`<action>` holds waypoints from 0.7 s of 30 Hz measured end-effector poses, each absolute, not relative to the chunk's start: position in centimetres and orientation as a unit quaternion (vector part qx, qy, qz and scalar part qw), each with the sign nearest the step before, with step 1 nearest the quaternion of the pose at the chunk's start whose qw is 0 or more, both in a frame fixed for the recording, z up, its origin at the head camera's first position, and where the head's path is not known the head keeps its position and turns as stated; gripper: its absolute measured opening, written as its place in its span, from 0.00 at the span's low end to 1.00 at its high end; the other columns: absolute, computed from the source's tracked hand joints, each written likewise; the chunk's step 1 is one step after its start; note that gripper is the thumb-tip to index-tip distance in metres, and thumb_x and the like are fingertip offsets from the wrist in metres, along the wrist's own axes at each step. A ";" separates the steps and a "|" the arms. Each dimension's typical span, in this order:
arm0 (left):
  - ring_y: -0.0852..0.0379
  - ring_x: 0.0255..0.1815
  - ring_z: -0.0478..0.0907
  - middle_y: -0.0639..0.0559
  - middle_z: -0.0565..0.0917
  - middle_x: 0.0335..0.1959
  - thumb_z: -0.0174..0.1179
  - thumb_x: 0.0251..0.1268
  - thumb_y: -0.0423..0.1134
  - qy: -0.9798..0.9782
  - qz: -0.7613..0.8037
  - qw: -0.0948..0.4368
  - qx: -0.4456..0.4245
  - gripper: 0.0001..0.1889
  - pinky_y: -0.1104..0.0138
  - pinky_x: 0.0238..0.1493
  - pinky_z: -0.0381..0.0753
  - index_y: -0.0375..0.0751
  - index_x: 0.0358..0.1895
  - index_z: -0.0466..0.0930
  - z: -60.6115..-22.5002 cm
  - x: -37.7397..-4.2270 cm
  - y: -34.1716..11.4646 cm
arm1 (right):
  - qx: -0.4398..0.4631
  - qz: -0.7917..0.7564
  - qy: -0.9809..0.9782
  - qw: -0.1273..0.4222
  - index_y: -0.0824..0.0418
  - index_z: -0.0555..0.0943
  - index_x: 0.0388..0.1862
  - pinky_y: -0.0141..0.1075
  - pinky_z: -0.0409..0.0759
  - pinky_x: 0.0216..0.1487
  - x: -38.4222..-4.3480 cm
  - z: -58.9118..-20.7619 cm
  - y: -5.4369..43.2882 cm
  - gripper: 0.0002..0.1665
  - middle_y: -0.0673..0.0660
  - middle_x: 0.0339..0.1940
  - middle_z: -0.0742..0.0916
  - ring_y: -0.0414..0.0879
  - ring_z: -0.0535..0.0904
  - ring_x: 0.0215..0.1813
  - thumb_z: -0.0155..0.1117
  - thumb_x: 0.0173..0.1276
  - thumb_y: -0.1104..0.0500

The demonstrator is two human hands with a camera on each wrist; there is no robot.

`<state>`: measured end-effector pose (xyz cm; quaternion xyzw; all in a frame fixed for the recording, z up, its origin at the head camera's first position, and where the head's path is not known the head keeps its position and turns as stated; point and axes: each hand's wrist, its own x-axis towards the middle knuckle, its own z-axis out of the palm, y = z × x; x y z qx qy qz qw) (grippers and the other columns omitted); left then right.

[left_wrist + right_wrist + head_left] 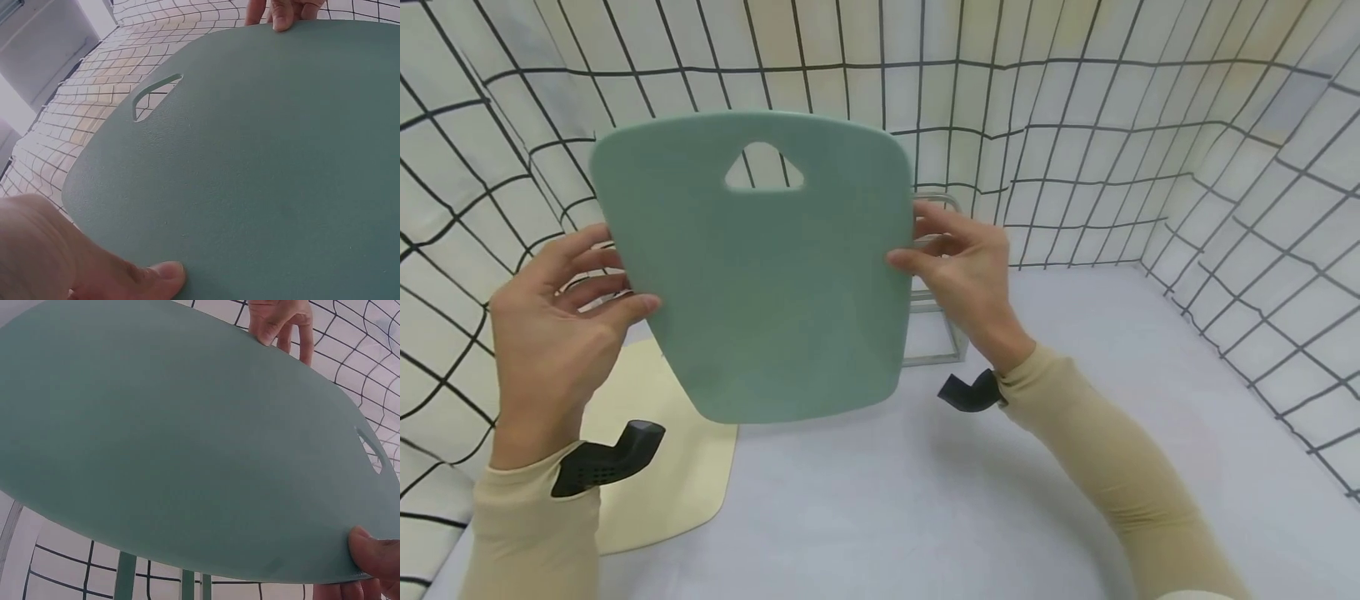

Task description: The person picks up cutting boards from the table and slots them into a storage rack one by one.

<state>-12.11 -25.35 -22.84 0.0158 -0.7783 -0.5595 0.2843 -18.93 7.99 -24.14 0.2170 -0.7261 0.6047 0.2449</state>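
The green board [775, 308] is in the air, between the fingers of the left hand [561, 325] and those of the right hand [970, 275]. Each hand pinches one side edge, thumb on the near face; the end with the hole is above the fingers. Below the left fingers, a cream board [677, 479] lies on the table [887, 517]. Behind the green board, near the right fingers, a metal rack [934, 361] stands, partly hidden. The step in hand seems to be holding up the green board; I judge that any next move calls for both hands moving together, without bending it. I can read no brand, label or writing.
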 end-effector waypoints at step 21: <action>0.70 0.36 0.86 0.63 0.84 0.46 0.68 0.49 0.14 -0.816 -0.492 0.299 0.044 0.39 0.85 0.39 0.83 0.52 0.64 0.83 -22.1 -12.1 -26.7 | 0.228 0.611 -0.715 0.251 0.59 0.88 0.58 0.39 0.91 0.38 -19.8 -24.0 6.0 0.30 0.63 0.37 0.91 0.48 0.88 0.27 0.80 0.54 0.71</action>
